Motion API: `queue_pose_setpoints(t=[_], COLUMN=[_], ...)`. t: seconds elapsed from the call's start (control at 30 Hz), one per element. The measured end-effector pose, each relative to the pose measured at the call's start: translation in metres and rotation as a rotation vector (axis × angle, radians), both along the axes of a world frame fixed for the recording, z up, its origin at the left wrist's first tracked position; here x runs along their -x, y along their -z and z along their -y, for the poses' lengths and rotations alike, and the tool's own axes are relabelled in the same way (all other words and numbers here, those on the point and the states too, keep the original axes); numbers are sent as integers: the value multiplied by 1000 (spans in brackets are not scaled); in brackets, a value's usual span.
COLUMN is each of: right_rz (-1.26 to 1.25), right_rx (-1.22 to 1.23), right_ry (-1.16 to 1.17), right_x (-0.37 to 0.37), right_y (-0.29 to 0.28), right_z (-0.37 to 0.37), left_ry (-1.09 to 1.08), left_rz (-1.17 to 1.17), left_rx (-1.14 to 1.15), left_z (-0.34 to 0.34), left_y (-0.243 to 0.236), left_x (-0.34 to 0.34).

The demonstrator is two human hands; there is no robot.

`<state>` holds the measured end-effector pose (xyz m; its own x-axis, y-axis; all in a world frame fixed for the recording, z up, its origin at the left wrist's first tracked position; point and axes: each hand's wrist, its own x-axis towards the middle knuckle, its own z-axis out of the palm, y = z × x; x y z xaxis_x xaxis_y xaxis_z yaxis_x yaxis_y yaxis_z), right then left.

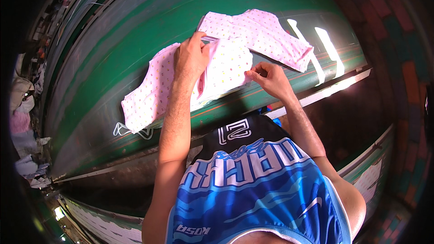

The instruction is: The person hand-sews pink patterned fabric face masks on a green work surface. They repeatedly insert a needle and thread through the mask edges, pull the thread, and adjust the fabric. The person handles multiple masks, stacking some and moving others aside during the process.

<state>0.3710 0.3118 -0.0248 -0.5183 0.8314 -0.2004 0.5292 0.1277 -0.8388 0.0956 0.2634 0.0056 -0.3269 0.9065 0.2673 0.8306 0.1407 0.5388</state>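
1. The grip of the left hand [192, 58] is closed on a fold of the pink dotted garment [226, 65]: the thumb sits on top and the fingers curl under the folded edge at about 1 o'clock from the wrist.
2. The grip of the right hand [270, 79] is narrow, the fingertips pinched on the lower edge of the same fold, at about 3 o'clock from the left hand and near it.
3. The pink dotted garment lies spread on the green tabletop [113, 54], near the middle of the view. One sleeve reaches out to 3 o'clock and ends just beside two bright strips of reflected light; the other end stretches down to 8 o'clock.
4. The middle part of the garment is folded over on itself between the two hands, so a doubled panel lies on top of the rest.
5. A thin white wire hanger [131, 131] lies on the tabletop at the garment's 8 o'clock end, partly under the cloth.
6. At 9 o'clock, well apart from the hands, heaps of pale clothes [22, 108] lie past the tabletop's far left edge.
7. At 6 o'clock the person's blue and black sleeveless jersey [257, 185] fills the lower view, both bare forearms rising from it toward the garment.
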Motion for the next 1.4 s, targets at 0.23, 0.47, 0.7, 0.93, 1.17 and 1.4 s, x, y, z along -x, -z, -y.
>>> queue_pose_setpoints(t=[0.23,0.47,0.7,0.93,1.17,1.4], right_rz=[33,38,-76,-152,-155,-204], right_rx=[-40,-76,-77,59,210,286], right_ry=[1,16,46,48,6,8], right_x=[1,1,-11,-12,-5,-9], right_y=[-4,-3,9,11,7,10], right_z=[2,1,-7,-7,-7,-10], left_ry=[360,439,401,398,404,368], left_rz=[99,66,250,255,303,306], left_rx=[-228,-120,-38,58,63,2], left_z=[23,35,27,28,32,28], left_y=[1,25,34,14,14,13], left_x=[-50,-73,-70,-67,-66,-65])
